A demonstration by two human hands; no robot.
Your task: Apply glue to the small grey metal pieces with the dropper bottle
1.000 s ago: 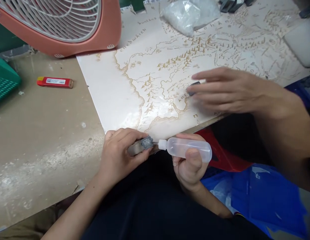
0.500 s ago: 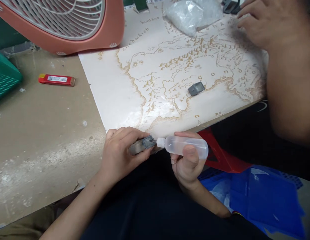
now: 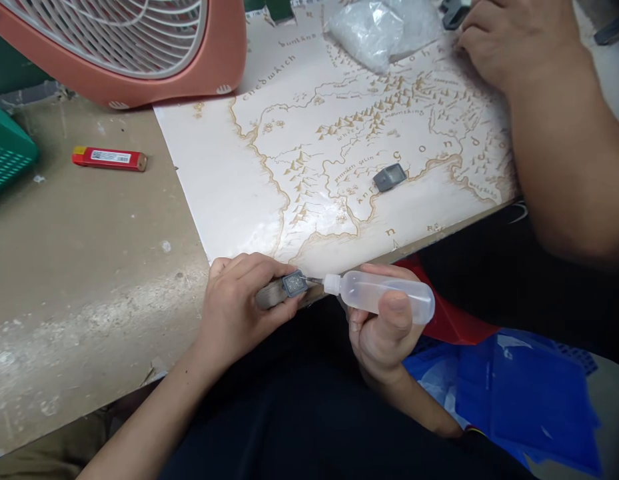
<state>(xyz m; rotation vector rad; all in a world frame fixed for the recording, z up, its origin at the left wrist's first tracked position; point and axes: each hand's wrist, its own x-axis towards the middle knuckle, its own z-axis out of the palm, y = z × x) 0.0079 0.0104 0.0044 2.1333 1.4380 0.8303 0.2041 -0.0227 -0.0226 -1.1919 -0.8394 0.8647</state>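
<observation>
Scuffed beige workbench [image 3: 89,267] under and left of both hands, streaked with dried white residue. Ahead of the hands, a cream sheet engraved with a map [image 3: 214,200] in golden-brown lines: mountains, rivers, lettering.

Left hand [image 3: 236,310] curled closed around a narrow brownish holder [image 3: 272,295], a small grey square piece [image 3: 294,283] seated at the holder's end, just off the map's near edge. Right hand [image 3: 384,320] just beside it, pinching a clear plastic squeeze bottle [image 3: 384,297] between thumb and fingers, bottle nearly level, its thin metal nozzle [image 3: 314,281] reaching the grey piece.

Straight ahead of the right hand, a second grey piece [image 3: 390,177] lying alone on the map. Beyond that, at the map's far right, a co-worker's hand [image 3: 514,43], fingers bent, near a dark object [image 3: 454,13], with that person's forearm [image 3: 554,147] along the right, well apart from both working hands. Past the left hand, a salmon-pink fan [image 3: 139,80], a red lighter [image 3: 109,159] and a green plastic basket [image 3: 6,150]. Ahead, a clear bag of white stuff [image 3: 374,33]. Below the right hand, a blue plastic bag [image 3: 529,407] and something red [image 3: 449,313].

Compared with the earlier frames: co-worker's hand up at the far corner, no longer over the second grey piece; bottle shifted slightly right, more of the nozzle showing.
</observation>
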